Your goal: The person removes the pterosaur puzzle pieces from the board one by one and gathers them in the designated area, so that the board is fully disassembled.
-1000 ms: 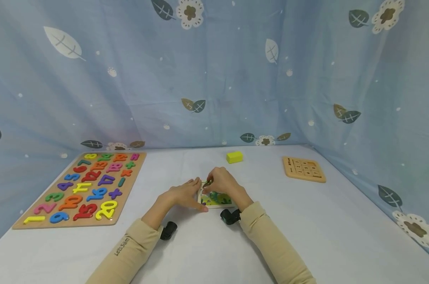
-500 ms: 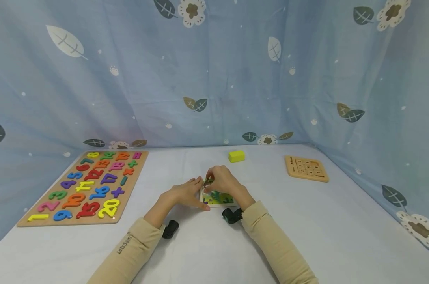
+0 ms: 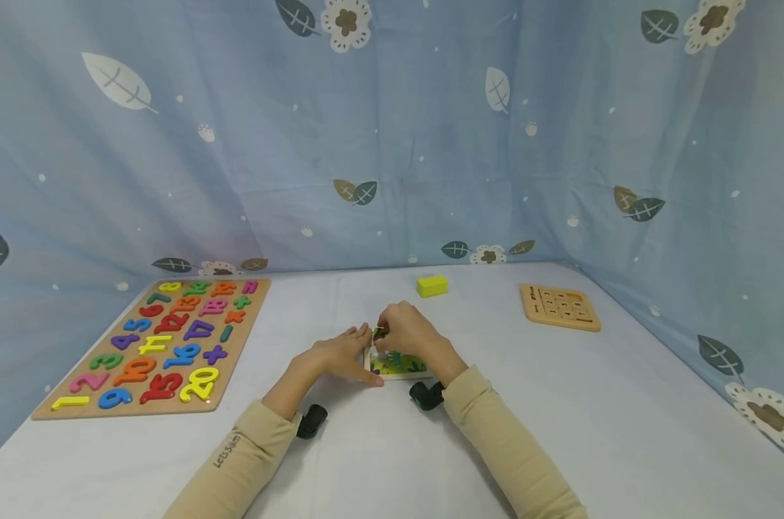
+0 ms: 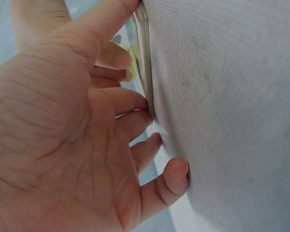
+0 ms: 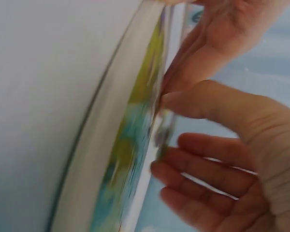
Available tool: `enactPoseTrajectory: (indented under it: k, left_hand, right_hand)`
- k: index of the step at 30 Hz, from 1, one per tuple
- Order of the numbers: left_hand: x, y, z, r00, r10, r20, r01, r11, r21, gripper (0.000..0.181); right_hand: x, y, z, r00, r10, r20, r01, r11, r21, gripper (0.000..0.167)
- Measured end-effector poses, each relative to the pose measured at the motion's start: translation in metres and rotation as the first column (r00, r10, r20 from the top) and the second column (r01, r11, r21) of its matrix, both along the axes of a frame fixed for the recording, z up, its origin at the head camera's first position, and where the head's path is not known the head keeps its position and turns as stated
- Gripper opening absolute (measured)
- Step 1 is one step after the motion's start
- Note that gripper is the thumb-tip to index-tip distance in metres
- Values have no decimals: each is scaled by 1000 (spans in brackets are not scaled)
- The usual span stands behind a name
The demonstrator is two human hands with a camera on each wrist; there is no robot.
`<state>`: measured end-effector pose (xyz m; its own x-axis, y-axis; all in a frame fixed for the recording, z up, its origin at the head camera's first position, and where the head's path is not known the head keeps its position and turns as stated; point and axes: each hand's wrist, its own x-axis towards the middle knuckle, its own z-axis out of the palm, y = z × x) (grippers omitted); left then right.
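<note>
1. My left hand [image 3: 339, 358], fingers spread, touches the picture puzzle board's [image 3: 401, 367] left edge.
2. My right hand [image 3: 413, 335] pinches a small piece [image 3: 380, 334] at its far-left corner.
3. Board: flat on white cloth [image 3: 379, 461].

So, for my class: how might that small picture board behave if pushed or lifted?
The picture board looks stiff, judging by its straight edge. Lying flat on the white cloth, it would probably slide rather than tip. Being thin and small, it is likely light to lift.
</note>
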<state>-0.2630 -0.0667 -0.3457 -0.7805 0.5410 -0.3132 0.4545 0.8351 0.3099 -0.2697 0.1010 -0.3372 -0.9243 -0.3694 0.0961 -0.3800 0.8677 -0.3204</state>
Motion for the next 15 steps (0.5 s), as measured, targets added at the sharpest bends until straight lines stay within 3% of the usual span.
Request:
enactPoseTrajectory:
  k: [8, 15]
  left_hand:
    - [-1, 1, -2, 1000, 12, -9, -11, 1000, 22, 107]
    - [-2, 1, -4, 1000, 9, -14, -8, 999, 40, 108]
  right_hand:
    - [8, 24, 15, 997, -73, 28, 74, 997, -31, 35]
    - [13, 52, 16, 998, -65, 14, 65, 998, -20, 25]
